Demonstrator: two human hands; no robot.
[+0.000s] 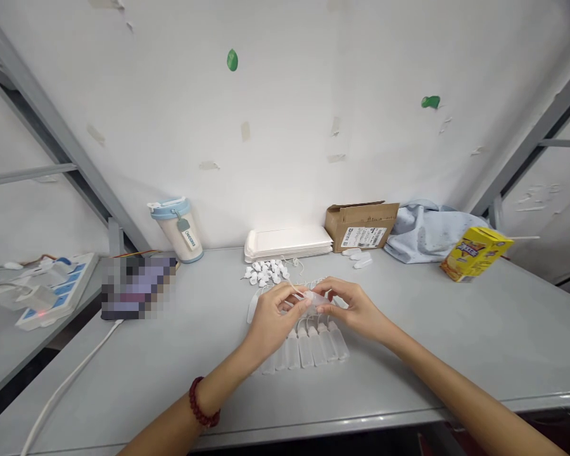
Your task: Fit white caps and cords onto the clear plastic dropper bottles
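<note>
My left hand [274, 316], with a dark red bead bracelet on its wrist, pinches the white cap end of a small translucent plastic bottle [319, 301]. The fingers of my right hand [354, 307] are closed around the body of that same bottle. A thin white cord or tube shows by the cap, partly hidden by my fingers. Just below my hands, several like bottles [306, 348] lie side by side in a row with cords at their tops. Behind my left hand is a heap of small white caps [265, 272].
At the back stand a stack of white trays [287, 242], a cardboard box [361, 227] and a blue-lidded cup [179, 231]. Loose bottles [358, 258] lie before the box. A blue cloth [425, 231] and a yellow carton [475, 254] are right; a power strip [59, 294] is left.
</note>
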